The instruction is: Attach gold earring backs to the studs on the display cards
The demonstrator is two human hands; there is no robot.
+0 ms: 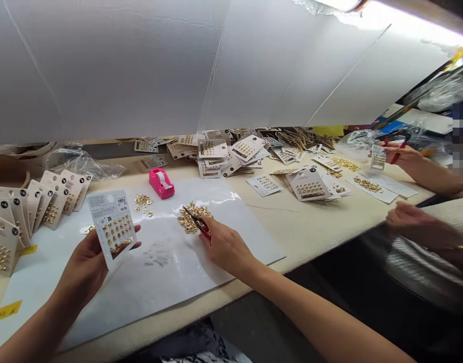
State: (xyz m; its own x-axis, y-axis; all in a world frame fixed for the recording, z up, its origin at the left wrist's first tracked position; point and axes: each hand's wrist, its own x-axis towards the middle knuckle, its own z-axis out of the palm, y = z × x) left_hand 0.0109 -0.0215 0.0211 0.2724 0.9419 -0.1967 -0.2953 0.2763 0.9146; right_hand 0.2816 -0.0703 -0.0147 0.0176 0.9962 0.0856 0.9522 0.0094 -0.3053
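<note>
My left hand (pixel 88 264) holds up a white earring card (pixel 112 225) studded with rows of gold earrings, fingers wrapped behind it. My right hand (pixel 225 247) grips red-handled pliers (pixel 198 223), whose tips reach into a small pile of loose gold earrings (pixel 191 217) on a white sheet (pixel 167 267). A smaller scatter of gold pieces (pixel 143 202) lies between the card and the pile.
A pink tape dispenser (pixel 161 182) stands behind the sheet. Finished cards (pixel 23 212) are stacked at the left, a big heap of cards (pixel 250 151) lies at the back. A co-worker's hands (pixel 399 151) work at the right. A white board leans overhead.
</note>
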